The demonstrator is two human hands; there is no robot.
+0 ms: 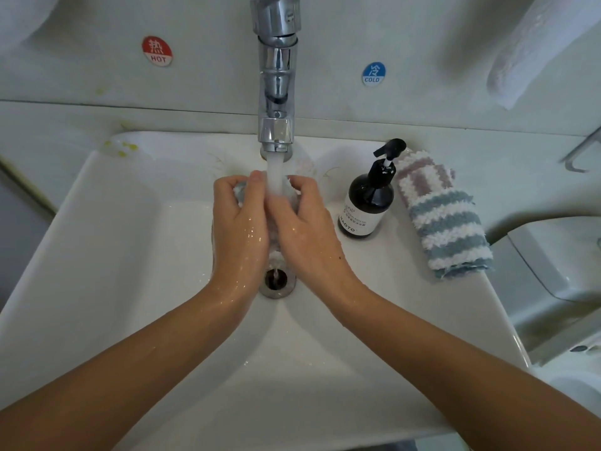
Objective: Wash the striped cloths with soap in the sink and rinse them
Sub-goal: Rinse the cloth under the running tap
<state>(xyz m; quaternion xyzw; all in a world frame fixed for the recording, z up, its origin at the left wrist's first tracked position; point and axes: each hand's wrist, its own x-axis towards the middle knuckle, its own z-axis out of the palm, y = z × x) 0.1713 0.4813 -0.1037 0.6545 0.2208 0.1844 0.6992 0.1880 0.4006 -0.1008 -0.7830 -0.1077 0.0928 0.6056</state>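
Over the white sink [130, 255], both hands hold a wet cloth [275, 245] under the running stream from the chrome tap [276, 92]. My left hand [239, 226] grips the cloth's left side and my right hand [302, 229] grips its right side, fingers curled round it. Most of the cloth is hidden between the hands; a wet end hangs down above the drain [276, 281]. Two more folded striped cloths lie on the sink's right rim: a blue-and-white one [448, 232] and behind it a mauve-and-white one [422, 174].
A dark soap pump bottle [369, 200] stands on the rim right of my hands. Red HOT [157, 51] and blue COLD [374, 74] stickers mark the wall. A white towel [533, 56] hangs at upper right. A toilet [559, 271] stands right of the sink.
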